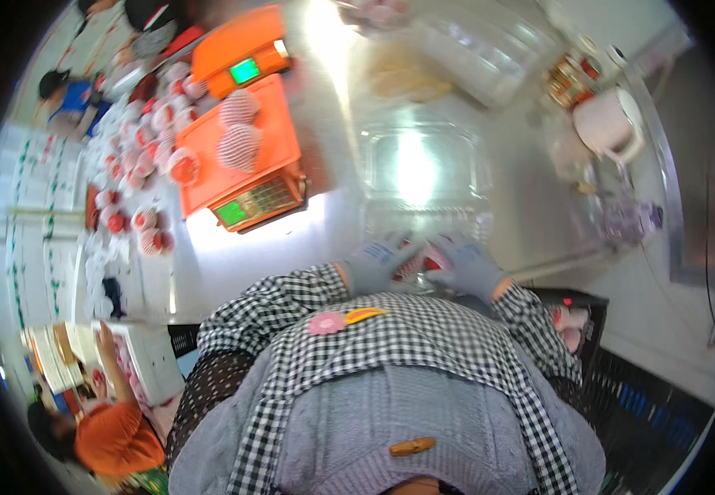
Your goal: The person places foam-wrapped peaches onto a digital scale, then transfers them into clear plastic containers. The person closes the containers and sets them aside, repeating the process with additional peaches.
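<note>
My left hand [377,266], in a grey work glove, and my right hand [470,266], gloved alike, are close together at the table's near edge. Between their fingers are red fruits [434,257] in pink-and-white foam net sleeves; each hand has its fingers on one. The fruit kind cannot be told. Just beyond the hands lies a clear plastic clamshell box [422,167], opened out flat on the metal table. Part of its near half is hidden by my hands.
Orange digital scales [246,161] stand left, one bearing netted fruits [240,148]. More netted fruits [147,148] lie beyond. Stacked clear boxes [487,55], a white mug [608,120] and a plastic bottle [632,221] are at right. Black crates [642,396] stand lower right. Other people work at left.
</note>
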`<state>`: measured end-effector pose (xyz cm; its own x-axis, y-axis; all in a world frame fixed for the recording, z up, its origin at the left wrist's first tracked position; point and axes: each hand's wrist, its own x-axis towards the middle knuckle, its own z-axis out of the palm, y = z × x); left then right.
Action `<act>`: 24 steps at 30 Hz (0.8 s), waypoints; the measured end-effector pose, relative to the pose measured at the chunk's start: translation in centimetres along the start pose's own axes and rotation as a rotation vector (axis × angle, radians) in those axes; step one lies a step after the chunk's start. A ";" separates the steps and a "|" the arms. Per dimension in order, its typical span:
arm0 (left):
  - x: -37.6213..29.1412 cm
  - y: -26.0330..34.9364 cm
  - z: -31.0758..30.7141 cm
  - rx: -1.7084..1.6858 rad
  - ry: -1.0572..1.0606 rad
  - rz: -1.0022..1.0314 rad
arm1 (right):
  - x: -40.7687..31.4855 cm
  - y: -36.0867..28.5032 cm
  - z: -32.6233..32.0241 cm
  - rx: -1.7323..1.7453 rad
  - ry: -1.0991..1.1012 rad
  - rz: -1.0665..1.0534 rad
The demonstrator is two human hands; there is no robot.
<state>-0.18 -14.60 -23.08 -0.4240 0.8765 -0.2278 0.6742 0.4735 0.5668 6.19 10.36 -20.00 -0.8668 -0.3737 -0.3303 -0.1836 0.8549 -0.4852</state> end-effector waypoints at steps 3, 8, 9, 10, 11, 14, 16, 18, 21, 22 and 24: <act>-0.2 0.3 0.0 0.082 0.048 0.055 | -0.6 0.2 -0.5 0.014 0.059 -0.034; -2.0 -0.8 -3.6 0.017 0.443 0.113 | 0.8 -0.7 -2.9 -0.023 0.149 0.018; -2.7 -1.2 -4.7 0.068 0.526 0.091 | 1.4 -1.2 -3.9 -0.032 0.196 -0.001; -3.4 -1.7 -6.0 0.116 0.598 0.065 | 2.2 -1.8 -4.9 -0.034 0.264 -0.045; -3.6 -2.8 -7.6 0.114 0.684 0.040 | 3.3 -2.3 -6.2 -0.071 0.346 -0.083; -6.1 -5.7 -12.2 0.182 0.983 -0.054 | 7.8 -4.8 -9.3 -0.056 0.449 -0.218; -9.0 -9.4 -14.9 0.252 1.119 -0.148 | 11.9 -7.9 -9.8 -0.022 0.479 -0.252; -12.4 -12.7 -17.0 0.456 1.150 -0.368 | 15.5 -11.0 -10.3 -0.034 0.522 -0.319; -16.7 -17.9 -19.7 0.530 1.168 -0.483 | 22.0 -16.5 -9.9 -0.093 0.516 -0.303; -17.3 -19.3 -20.1 0.487 1.133 -0.495 | 23.9 -18.2 -9.5 -0.118 0.503 -0.272; -17.9 -21.7 -20.2 0.394 1.057 -0.528 | 26.9 -21.1 -8.5 -0.135 0.428 -0.187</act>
<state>-19.45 -42.26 -15.26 -0.8534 0.1586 0.4965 0.3314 0.9004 0.2821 -17.16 -14.67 -11.74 -0.9209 -0.3678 0.1292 -0.3884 0.8370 -0.3856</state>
